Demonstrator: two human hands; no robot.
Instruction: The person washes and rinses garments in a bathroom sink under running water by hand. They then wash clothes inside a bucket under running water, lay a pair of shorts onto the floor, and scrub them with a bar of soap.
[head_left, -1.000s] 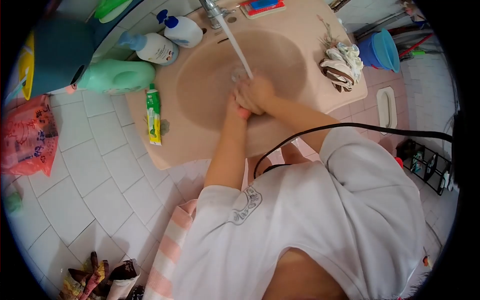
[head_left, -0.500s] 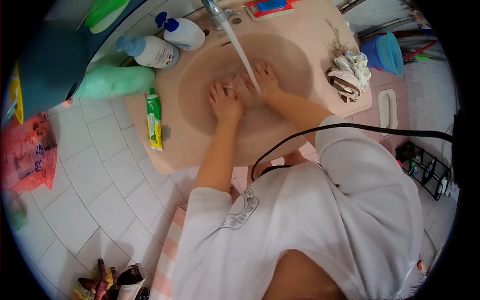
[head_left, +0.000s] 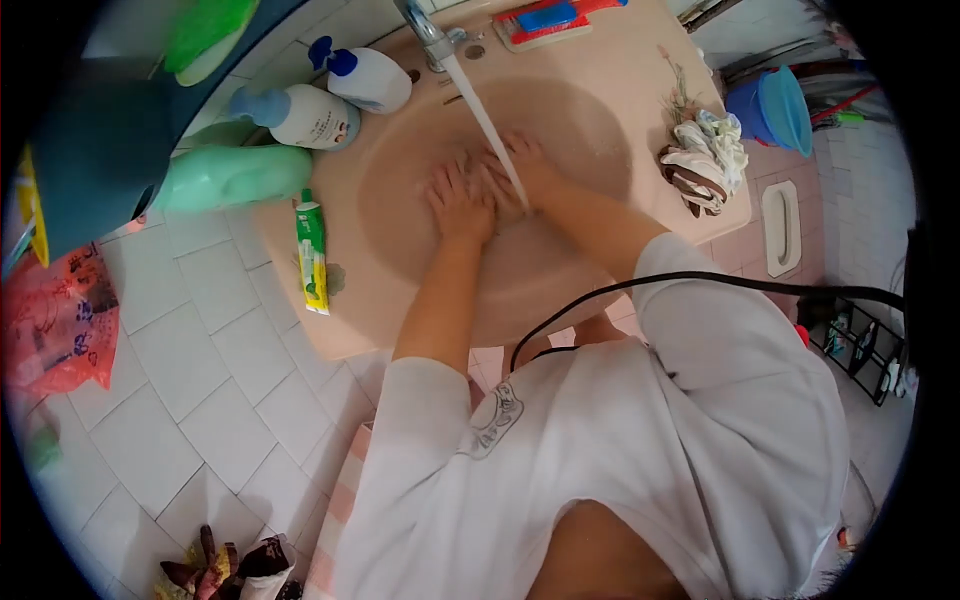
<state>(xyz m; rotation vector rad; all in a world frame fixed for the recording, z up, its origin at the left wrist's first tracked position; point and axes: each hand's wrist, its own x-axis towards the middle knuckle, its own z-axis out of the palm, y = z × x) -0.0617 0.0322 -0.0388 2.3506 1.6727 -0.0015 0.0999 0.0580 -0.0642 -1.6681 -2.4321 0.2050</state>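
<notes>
Pink counter (head_left: 640,60) surfacing is surrounding an oval basin (head_left: 590,140), the reference for all positions below. From the faucet (head_left: 427,35) at the basin's far edge, a water stream (head_left: 487,125) is descending toward the basin's middle. Inside the basin, the left hand (head_left: 462,205) is resting left of centre and the right hand (head_left: 525,165) right of centre. Neither is visibly grasping anything: fingers are spreading, palms are facing down. The palms are hiding whatever lies beneath, so contact there cannot be told. The stream is passing right of the left hand and crossing the right hand in view; this placement is presumably keeping both within the water's reach.

Left of the basin, a green-and-yellow tube (head_left: 312,250) is lying flat. Beyond its far-left edge, two pump bottles (head_left: 368,80) are standing, probably for easy access. Right of the basin, a cloth bundle (head_left: 705,165) is lying, presumably clear of splashing.
</notes>
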